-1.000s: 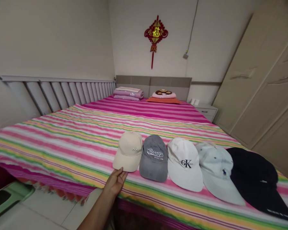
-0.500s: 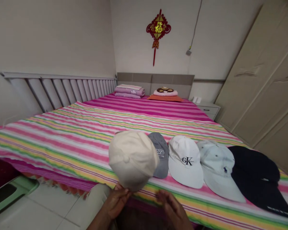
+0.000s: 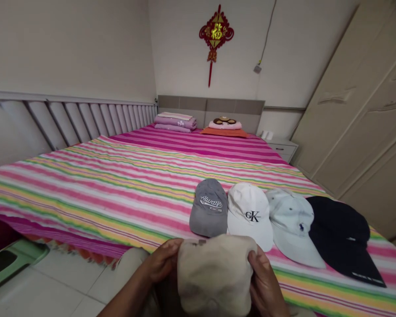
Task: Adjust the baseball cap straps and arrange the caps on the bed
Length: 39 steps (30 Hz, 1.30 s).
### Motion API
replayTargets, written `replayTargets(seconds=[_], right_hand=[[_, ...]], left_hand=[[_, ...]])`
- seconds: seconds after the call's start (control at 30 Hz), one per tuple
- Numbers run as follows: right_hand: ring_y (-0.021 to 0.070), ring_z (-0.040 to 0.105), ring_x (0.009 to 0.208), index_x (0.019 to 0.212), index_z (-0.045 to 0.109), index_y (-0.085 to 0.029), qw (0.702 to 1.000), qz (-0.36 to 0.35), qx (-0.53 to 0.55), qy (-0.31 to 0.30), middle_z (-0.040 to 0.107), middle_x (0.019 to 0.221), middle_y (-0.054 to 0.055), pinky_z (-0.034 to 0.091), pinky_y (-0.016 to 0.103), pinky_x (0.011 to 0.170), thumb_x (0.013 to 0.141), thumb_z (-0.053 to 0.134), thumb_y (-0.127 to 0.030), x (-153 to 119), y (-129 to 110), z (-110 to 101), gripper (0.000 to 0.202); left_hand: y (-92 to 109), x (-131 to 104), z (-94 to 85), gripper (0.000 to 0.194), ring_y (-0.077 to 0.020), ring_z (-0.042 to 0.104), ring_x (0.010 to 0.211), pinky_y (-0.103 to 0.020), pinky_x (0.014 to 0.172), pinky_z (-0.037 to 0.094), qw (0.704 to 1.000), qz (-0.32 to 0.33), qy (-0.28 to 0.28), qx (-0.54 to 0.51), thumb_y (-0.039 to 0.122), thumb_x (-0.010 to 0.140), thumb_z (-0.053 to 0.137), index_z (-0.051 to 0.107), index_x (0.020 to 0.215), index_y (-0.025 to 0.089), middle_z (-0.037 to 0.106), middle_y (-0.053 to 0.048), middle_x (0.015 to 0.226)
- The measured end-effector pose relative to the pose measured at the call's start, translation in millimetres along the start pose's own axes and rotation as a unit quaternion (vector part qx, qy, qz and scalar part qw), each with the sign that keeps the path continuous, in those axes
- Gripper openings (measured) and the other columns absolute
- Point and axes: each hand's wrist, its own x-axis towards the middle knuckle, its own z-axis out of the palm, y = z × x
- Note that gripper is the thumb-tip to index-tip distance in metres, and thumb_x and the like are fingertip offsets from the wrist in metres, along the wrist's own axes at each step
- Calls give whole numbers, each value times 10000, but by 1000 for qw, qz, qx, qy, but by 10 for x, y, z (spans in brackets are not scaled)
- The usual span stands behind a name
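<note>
Beige cap [image 3: 216, 277], bottom centre of the frame, looks light, soft and unlikely to slip or break; its side edges seem the place to hold. The left hand [image 3: 163, 259] pinches its left edge, the right hand [image 3: 265, 279] its right. Around me, left to right: a green stool [image 3: 29, 257] lower left, a striped sheet [image 3: 102, 185] across the middle, grey [image 3: 209, 209], white [image 3: 251, 211], pale [image 3: 293, 229] and black caps [image 3: 343, 237] rowed toward lower right, a wardrobe [image 3: 346, 110] at right.
</note>
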Motion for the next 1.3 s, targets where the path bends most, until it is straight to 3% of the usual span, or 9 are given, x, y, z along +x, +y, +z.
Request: replayTargets(seconds=[0.1,0.23,0.37,0.47,0.57,0.73,1.07,1.3], right_hand=[[225,625,667,980,591,-231,1000,7,-20,-12,686,784,59,469,349,643,621,689,-316,-29,33,-82,382],[196,595,624,946,603,-228,997,16,-80,-18,671,736,49,446,319,615,640,666,-357,-52,-59,-241,338],[155,519,555,881,626,-191,976,33,-198,-88,604,650,28,390,257,515,665,562,-554,-46,-284,-314,426],[143,486,568,945,613,-175,946,29,-287,-146,571,662,23,364,243,510,673,502,-616,-53,-444,-142,529],[112,442,542,885,610,-171,917,38,-356,-177,551,654,5,349,229,520,711,554,-496,-94,-531,165,374],[73,359,516,673,550,-153,919,35,-346,-188,469,586,-34,295,190,488,709,595,-415,-156,-532,451,268],[43,213,400,560,483,-159,944,21,-299,-140,353,443,-70,139,191,372,655,619,-464,-129,-531,505,348],[45,225,392,536,485,-160,942,7,-313,-118,341,415,-73,141,194,372,654,618,-447,-75,-491,477,338]], left_hand=[[123,104,164,275,-136,577,600,-220,592,407,999,-27,-19,-34,201,558,685,657,799,71,650,-78,669],[195,150,380,287,-142,577,614,-224,600,409,996,-11,-50,-79,101,463,684,660,747,65,653,-75,662],[200,127,564,283,-137,604,650,-227,640,425,993,-33,-16,-112,71,489,697,667,768,106,674,-59,714],[170,140,703,255,-141,612,634,-247,640,437,991,-72,19,-113,72,480,719,660,719,138,670,-29,677],[153,167,805,267,-127,595,574,-228,586,429,990,-72,85,-82,67,418,737,646,660,137,651,-5,603],[169,164,860,227,-123,569,549,-222,549,404,994,-62,76,-37,104,442,727,638,649,129,639,-7,599],[171,221,960,40,-126,480,503,-249,529,346,998,-45,43,-10,159,543,648,612,543,141,534,3,475],[103,244,905,127,-71,387,430,-222,478,293,994,-84,60,-26,188,562,674,580,509,120,488,21,452]])
